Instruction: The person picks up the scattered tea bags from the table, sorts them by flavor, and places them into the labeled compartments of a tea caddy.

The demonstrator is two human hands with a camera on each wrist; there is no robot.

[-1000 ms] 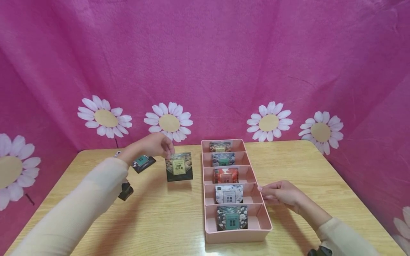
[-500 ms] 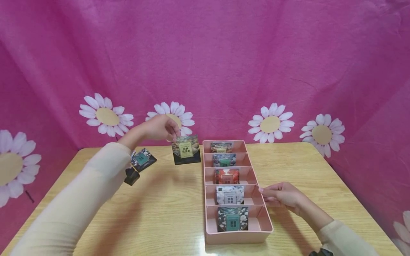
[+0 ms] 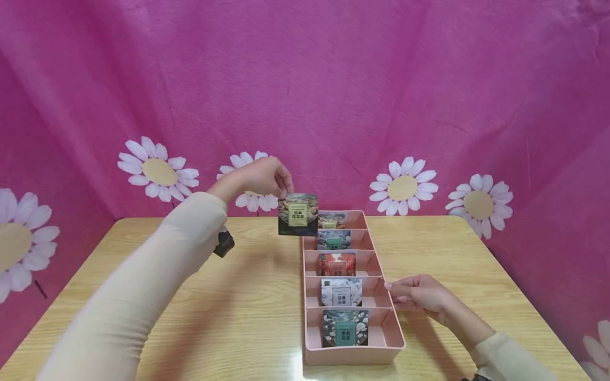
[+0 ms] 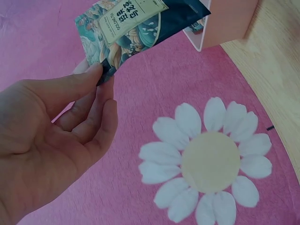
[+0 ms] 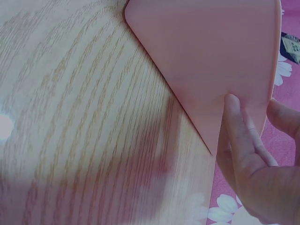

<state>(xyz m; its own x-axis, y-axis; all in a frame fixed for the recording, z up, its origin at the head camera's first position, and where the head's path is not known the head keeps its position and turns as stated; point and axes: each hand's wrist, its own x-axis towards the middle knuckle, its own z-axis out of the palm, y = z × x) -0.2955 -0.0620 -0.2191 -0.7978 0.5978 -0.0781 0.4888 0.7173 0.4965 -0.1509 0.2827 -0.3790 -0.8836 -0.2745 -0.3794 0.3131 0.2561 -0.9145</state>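
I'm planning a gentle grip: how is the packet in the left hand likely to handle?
The packet is probably light, since the left hand carries it in a fingertip pinch. It seems fairly stiff: held by one corner, it looks nearly flat rather than drooping. That corner hold might also let it swivel.

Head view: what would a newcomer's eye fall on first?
Probably the magenta curtain with its big white daisies, filling the background. Next, the pink tray on the table, five sachets lined up inside. Then the left hand, holding up a yellow-labelled sachet near the tray's far end.
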